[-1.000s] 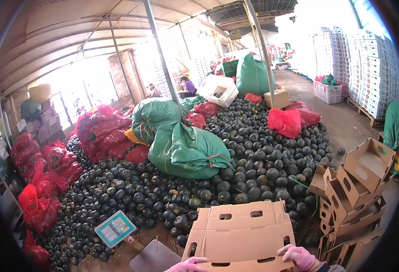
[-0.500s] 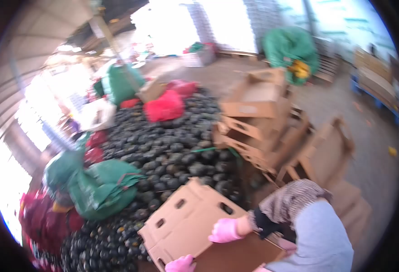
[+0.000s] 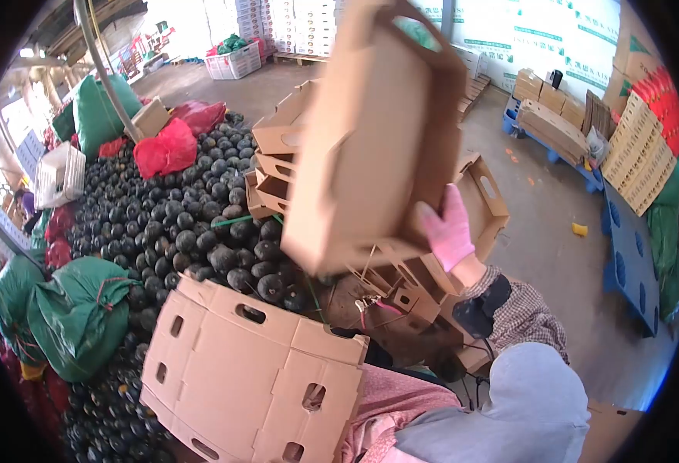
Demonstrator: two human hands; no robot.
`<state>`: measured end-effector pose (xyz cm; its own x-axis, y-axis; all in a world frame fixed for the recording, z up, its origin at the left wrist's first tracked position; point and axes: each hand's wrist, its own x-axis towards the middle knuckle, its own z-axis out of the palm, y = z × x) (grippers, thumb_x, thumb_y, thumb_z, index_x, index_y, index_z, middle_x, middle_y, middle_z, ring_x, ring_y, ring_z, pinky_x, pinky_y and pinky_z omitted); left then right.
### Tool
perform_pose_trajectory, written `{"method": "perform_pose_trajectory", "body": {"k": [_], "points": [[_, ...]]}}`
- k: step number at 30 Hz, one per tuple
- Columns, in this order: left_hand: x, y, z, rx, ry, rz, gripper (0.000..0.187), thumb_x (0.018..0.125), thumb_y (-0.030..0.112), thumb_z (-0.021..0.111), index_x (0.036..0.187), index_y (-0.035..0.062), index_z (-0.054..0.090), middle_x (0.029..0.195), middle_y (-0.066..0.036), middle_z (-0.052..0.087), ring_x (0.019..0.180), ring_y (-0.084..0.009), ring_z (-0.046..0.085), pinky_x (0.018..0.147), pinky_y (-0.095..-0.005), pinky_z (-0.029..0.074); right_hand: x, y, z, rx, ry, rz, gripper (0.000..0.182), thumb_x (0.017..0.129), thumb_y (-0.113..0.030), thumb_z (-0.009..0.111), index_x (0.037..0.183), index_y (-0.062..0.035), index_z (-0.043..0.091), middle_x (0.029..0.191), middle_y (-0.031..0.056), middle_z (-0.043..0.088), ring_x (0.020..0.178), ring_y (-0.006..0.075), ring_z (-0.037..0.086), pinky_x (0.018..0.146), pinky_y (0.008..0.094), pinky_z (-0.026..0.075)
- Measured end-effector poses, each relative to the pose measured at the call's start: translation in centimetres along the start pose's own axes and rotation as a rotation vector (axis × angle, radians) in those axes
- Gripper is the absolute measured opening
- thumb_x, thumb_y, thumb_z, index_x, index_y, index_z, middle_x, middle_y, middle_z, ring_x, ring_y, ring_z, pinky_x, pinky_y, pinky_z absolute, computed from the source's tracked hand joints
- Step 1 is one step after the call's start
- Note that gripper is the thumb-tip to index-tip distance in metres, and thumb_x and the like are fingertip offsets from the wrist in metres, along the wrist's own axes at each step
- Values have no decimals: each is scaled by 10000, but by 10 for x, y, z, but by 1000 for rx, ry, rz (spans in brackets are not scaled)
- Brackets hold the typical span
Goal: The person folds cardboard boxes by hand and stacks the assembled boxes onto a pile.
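An open-topped cardboard box (image 3: pixel 347 154) stands tilted in mid-air before me, blurred by motion. At its lower right edge is my right hand (image 3: pixel 449 231) in a pink glove, fingers stretched up and thumb spread apart from them. The fingertips overlap the box's edge in this view. A flat, die-cut cardboard sheet (image 3: pixel 239 355) with several hand slots lies close in front of my lap. My left hand is out of sight. Behind the raised box are more folded cardboard boxes (image 3: pixel 424 270), partly hidden. Red-handled clippers (image 3: pixel 372 305) lie by them.
A big heap of dark round squashes (image 3: pixel 200 208) spreads to the left, with green sacks (image 3: pixel 84 309) and red net bags (image 3: pixel 165 150) on it. White crates (image 3: pixel 60 174) stand beyond. At right are blue pallets (image 3: pixel 630 258) and a yellow piece (image 3: pixel 579 229) on the floor.
A formed box now rises before me with my right hand at it; earlier both gloved hands were over cardboard in my lap. My left hand has left view. The view has swung right.
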<state>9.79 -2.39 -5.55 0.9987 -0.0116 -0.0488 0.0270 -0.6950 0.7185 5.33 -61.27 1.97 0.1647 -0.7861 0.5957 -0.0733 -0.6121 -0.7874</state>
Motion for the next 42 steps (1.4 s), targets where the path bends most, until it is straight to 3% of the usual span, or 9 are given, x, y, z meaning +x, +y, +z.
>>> {"method": "perform_pose_trajectory", "body": {"k": [12, 15, 23, 25, 29, 31, 34, 38, 42], "points": [[12, -3, -22, 75, -92, -43, 787, 859, 137, 686, 1478, 28, 212, 1450, -182, 342, 1302, -320, 394, 1087, -420, 365, -59, 117, -230, 63, 660, 647, 331, 884, -215, 640, 1129, -9, 553, 1051, 108, 622, 943, 235, 566, 851, 361, 468], [12, -12, -21, -7, -100, -63, 727, 845, 125, 671, 1445, 35, 271, 1394, -168, 400, 1258, -310, 441, 1054, -413, 395, -153, 248, -400, -200, 523, 734, 468, 848, -258, 671, 1223, -1, 561, 1152, 141, 648, 1031, 266, 593, 907, 385, 474], [16, -33, -20, -468, -165, -175, 588, 807, 92, 634, 1357, 54, 428, 1246, -132, 556, 1139, -285, 567, 964, -392, 475, -148, 140, -428, -1425, -408, 1027, 367, 688, -240, 661, 985, -27, 694, 1070, 196, 692, 1056, 350, 646, 871, 393, 506], [18, -35, -18, -635, -213, -213, 560, 798, 83, 624, 1334, 59, 467, 1210, -123, 595, 1109, -278, 599, 941, -387, 495, -82, 79, -333, -1626, -957, 1133, 454, 717, -333, 653, 1054, -35, 713, 1177, 165, 669, 1107, 346, 624, 929, 385, 511], [27, -25, -32, -588, -310, -280, 770, 709, 34, 696, 1402, -15, 365, 1300, -134, 520, 1204, -225, 513, 1022, -360, 430, -23, -6, -137, -1359, -1505, 400, 461, 866, -453, 598, 969, -19, 714, 942, 200, 705, 911, 329, 685, 822, 401, 544], [37, -18, -37, -528, -354, -246, 805, 690, 25, 753, 1393, -21, 361, 1287, -134, 526, 1176, -225, 533, 997, -358, 461, -62, -56, -34, -641, -1266, 317, 487, 846, -498, 651, 928, -20, 696, 760, 162, 683, 768, 299, 686, 727, 380, 547], [49, 3, -39, -461, -272, -108, 894, 659, 67, 835, 1394, -16, 333, 1281, -130, 535, 1167, -223, 546, 990, -351, 475, -116, -70, 78, -537, -1515, 90, 1094, 686, -529, 801, 1465, 33, 278, 1281, 270, 561, 1182, 373, 559, 1009, 393, 435], [59, -14, -38, -420, -195, -211, 962, 643, 133, 880, 1404, 5, 305, 1308, -132, 515, 1175, -232, 547, 988, -346, 476, -154, -67, 147, -13, -1542, 439, 844, 707, -349, 845, 1332, 30, 423, 1224, 189, 610, 1162, 271, 580, 1019, 363, 435], [17, -2, -41, -207, -155, -361, 984, 636, 209, 897, 1399, 14, 307, 1314, -144, 505, 1180, -257, 553, 990, -375, 475, -139, -110, 121, -416, -1671, 142, 873, 703, -406, 833, 1308, 50, 399, 1210, 265, 608, 1157, 365, 591, 998, 395, 464]]}}
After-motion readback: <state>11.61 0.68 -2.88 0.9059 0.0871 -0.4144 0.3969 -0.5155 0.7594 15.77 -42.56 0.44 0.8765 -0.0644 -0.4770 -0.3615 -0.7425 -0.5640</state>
